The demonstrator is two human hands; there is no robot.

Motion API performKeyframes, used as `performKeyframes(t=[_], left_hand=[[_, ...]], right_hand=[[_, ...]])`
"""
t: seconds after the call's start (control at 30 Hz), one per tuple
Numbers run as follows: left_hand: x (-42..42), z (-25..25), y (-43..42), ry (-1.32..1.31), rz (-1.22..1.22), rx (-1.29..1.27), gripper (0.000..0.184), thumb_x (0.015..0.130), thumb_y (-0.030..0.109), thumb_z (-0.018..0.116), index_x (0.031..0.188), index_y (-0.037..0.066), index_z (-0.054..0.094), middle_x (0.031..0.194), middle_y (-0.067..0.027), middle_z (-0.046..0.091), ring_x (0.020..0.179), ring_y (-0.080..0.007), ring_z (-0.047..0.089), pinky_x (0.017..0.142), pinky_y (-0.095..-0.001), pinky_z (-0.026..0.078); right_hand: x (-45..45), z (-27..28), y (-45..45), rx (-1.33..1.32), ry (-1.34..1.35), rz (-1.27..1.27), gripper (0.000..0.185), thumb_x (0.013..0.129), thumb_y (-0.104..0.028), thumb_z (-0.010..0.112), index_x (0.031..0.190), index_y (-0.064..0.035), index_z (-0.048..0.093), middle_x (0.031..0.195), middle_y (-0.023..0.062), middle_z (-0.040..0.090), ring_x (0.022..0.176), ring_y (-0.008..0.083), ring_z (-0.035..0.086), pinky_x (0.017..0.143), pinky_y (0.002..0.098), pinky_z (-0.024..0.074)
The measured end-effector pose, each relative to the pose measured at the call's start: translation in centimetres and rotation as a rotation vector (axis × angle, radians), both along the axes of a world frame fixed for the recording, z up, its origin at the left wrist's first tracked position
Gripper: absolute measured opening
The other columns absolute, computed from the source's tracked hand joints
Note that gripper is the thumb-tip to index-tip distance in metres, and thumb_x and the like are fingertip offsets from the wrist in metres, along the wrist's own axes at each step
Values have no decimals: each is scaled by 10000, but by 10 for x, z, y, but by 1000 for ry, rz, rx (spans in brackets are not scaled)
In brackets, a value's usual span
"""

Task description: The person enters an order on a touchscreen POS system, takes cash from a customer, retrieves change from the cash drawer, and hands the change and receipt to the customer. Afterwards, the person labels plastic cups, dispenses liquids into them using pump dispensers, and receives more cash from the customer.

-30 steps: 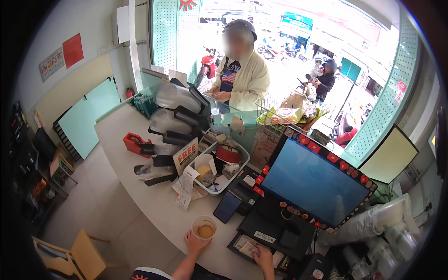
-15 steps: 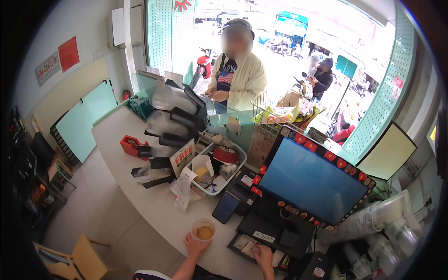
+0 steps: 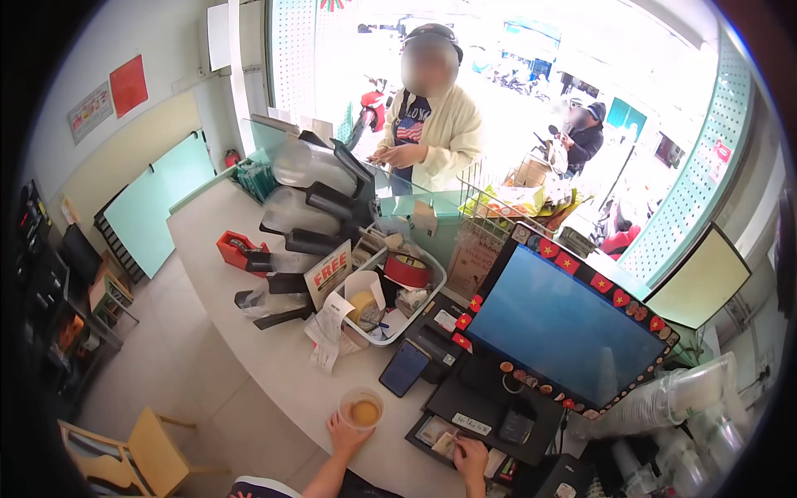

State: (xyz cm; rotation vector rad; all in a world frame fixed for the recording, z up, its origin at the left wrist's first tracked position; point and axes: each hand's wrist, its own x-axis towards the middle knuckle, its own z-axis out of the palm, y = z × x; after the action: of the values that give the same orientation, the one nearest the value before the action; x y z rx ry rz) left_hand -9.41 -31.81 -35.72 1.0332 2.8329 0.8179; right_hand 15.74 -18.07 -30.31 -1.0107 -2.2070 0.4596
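My left hand (image 3: 347, 433) is wrapped round the near side of a clear plastic cup (image 3: 360, 407), which stands on the counter with a brown drink in it. To its right, my right hand (image 3: 471, 456) is over an open cash drawer (image 3: 415, 438). Its fingers pinch the edge of a banknote (image 3: 445, 445) in one of the compartments. Other notes lie to the left in the drawer. A dark smartphone (image 3: 404, 368) lies just beyond the cup, next to a black receipt printer (image 3: 437, 349).
A monitor (image 3: 573, 319) edged with stickers stands behind the drawer. A white basket (image 3: 383, 339) holds tape and small items, with receipts (image 3: 330, 332) beside it. Stacked plastic cups (image 3: 656, 402) lie at right. A person (image 3: 432, 124) in a helmet stands across the counter.
My right hand has shifted slightly, and the banknote at its fingertips shows more. My left hand stays on the cup. The view has tilted a little.
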Motion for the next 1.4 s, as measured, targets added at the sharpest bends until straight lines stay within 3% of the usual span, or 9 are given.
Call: performKeyframes(t=[0.4, 0.7, 0.93, 1.03, 1.27, 1.4], left_hand=[[-1, -2, -3, -23, -26, 19, 804, 588, 507, 683, 1223, 83, 435, 1164, -85, 482, 1073, -283, 391, 930, -427, 262], [-2, 5, -1, -70, -21, -6, 827, 590, 493, 691, 1243, 70, 409, 1167, -88, 483, 1084, -292, 385, 933, -432, 262], [-4, 6, -2, -78, -41, 41, 838, 590, 516, 691, 1239, 65, 411, 1171, -90, 483, 1089, -298, 386, 933, -429, 267], [-3, -1, -5, -34, -34, 47, 859, 581, 532, 701, 1234, 57, 410, 1171, -103, 481, 1100, -295, 390, 937, -435, 265], [-19, -8, -10, -235, -153, 226, 1013, 517, 460, 792, 1280, 24, 288, 1208, -143, 463, 1172, -285, 394, 984, -446, 245], [-31, -2, 12, -521, -274, 543, 1044, 515, 437, 812, 1285, 9, 253, 1281, -131, 419, 1245, -284, 342, 1062, -422, 176]], right_hand=[[-2, 8, -2, -84, -42, -30, 98, 656, -87, 639, 749, -59, 630, 813, 98, 646, 741, 285, 597, 665, 362, 467], [-3, 20, -2, 109, 26, 133, 151, 618, -149, 691, 718, -63, 616, 777, 81, 633, 743, 263, 594, 651, 369, 457], [4, 26, -36, 216, 10, 175, 133, 617, -136, 710, 682, -96, 601, 594, 41, 567, 492, 198, 556, 445, 292, 429], [10, 6, -66, -44, -23, 43, 96, 649, -105, 687, 703, -83, 611, 622, 55, 586, 529, 211, 577, 483, 295, 453], [-1, -13, -54, 92, 65, -81, 86, 674, -75, 645, 756, -81, 623, 676, 80, 606, 602, 247, 593, 545, 330, 466], [-7, -21, -25, 112, -29, -108, 133, 678, -74, 648, 809, -59, 624, 766, 88, 633, 718, 263, 611, 654, 347, 476]])
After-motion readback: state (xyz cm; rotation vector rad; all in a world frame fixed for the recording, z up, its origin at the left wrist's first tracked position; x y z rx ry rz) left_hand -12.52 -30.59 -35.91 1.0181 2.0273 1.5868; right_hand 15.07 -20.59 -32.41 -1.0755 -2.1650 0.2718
